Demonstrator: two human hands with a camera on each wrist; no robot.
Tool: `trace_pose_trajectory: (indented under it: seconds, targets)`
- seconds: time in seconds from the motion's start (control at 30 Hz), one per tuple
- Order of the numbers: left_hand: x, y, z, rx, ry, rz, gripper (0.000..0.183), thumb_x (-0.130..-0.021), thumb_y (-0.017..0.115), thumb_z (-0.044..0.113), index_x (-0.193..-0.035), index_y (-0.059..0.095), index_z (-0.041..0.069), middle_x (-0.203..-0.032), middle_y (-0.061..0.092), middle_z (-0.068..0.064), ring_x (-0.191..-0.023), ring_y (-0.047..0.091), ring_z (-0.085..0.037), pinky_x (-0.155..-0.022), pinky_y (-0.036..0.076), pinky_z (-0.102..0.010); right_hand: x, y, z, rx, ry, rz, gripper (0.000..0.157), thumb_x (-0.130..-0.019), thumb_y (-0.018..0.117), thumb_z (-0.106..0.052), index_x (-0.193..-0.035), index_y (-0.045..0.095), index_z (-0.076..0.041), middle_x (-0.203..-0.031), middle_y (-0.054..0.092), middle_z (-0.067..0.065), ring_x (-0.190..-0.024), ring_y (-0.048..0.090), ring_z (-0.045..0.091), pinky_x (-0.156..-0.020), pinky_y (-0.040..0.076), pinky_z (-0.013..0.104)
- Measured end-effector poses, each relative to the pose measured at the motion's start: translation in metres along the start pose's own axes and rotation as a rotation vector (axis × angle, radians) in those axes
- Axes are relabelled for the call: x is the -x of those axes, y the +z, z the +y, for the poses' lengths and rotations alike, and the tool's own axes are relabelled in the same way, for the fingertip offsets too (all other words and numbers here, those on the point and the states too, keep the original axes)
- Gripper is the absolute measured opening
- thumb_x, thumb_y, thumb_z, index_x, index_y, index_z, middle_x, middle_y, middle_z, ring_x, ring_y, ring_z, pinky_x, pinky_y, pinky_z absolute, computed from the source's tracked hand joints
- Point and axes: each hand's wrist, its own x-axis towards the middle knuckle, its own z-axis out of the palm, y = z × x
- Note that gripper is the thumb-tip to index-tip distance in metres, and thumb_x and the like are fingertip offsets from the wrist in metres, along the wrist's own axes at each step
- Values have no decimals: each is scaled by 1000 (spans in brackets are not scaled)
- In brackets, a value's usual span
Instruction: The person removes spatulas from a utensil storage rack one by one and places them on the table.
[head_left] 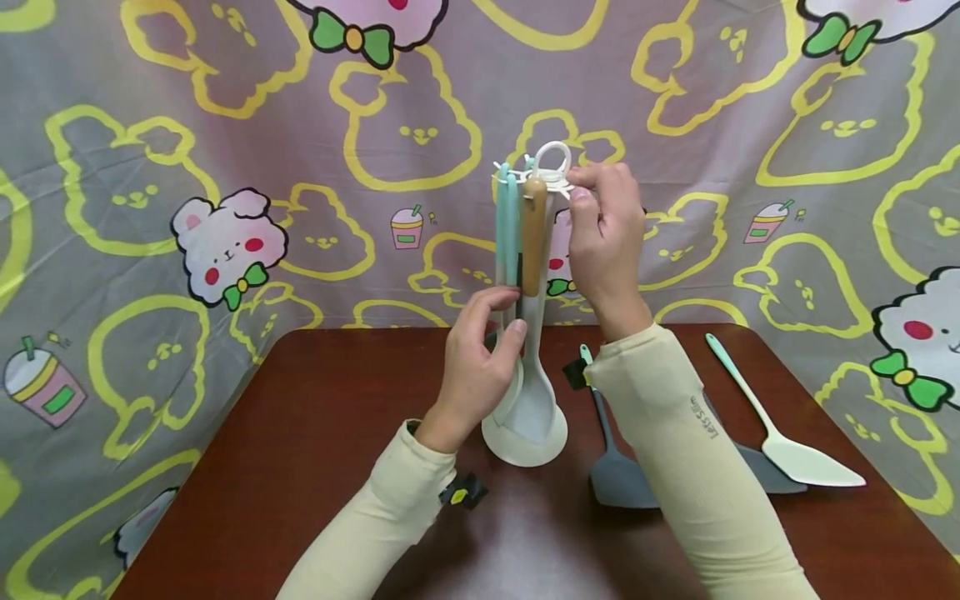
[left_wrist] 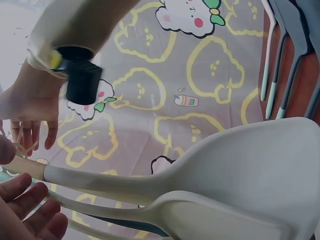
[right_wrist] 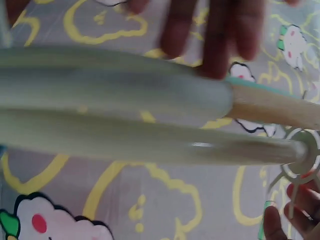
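Note:
In the middle of the table stands a white utensil stand (head_left: 542, 452) with a hooked top. A white utensil with a wooden handle (head_left: 533, 242) and a broad head (left_wrist: 260, 172) hangs on it, among teal-handled utensils (head_left: 512, 229). My right hand (head_left: 609, 237) pinches the stand's hooked rim at the top right; in the right wrist view, its fingertips (right_wrist: 295, 200) are around a hook arm. Lower down, my left hand (head_left: 483, 354) is beside the hanging handles with its fingers loosely extended. Whether it touches them, I cannot tell.
Right of the stand, a grey turner (head_left: 621, 479) with a teal handle end lies on the brown table (head_left: 315, 433). A pale green turner (head_left: 810, 461) lies farther right, overlapping another grey utensil (head_left: 768, 471). A patterned curtain (head_left: 420, 275) surrounds the table's back and sides.

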Motion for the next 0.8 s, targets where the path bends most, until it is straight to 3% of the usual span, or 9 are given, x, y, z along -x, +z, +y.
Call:
trace_pose_trajectory:
  seconds: [0.13, 0.3, 0.6, 0.8]
  targets:
    - [2, 1, -1, -10, -12, 11, 33, -93, 57, 14, -125, 60, 5, -127, 62, -8, -118, 57, -20, -95, 52, -44, -6, -5, -10, 27, 127, -56, 36, -86, 38, -13, -97, 66, 6, -102, 62, 23, -101, 58, 36, -85, 43, 36]
    - [2, 2, -2, -13, 1, 39, 32, -92, 57, 13, -122, 60, 3, -121, 62, -11, -111, 59, -23, -91, 53, -42, -13, -8, -22, 72, 257, -96, 33, -87, 37, -9, -92, 67, 4, -90, 57, 14, -96, 56, 32, -80, 41, 29]
    - [2, 5, -4, -23, -1, 48, 32, -92, 57, 13, -121, 60, 2, -119, 61, -13, -107, 59, -22, -87, 54, -40, -19, -11, -27, 104, 350, -134, 29, -90, 44, -15, -87, 67, 1, -83, 53, -9, -93, 55, 23, -78, 39, 24]
    - [2, 5, -4, -25, 3, 60, 33, -91, 57, 12, -121, 60, 0, -119, 61, -11, -108, 59, -22, -87, 55, -42, -21, -12, -26, 103, 359, -171, 23, -87, 48, -16, -88, 65, -1, -95, 60, 2, -105, 55, 23, -94, 42, 32]
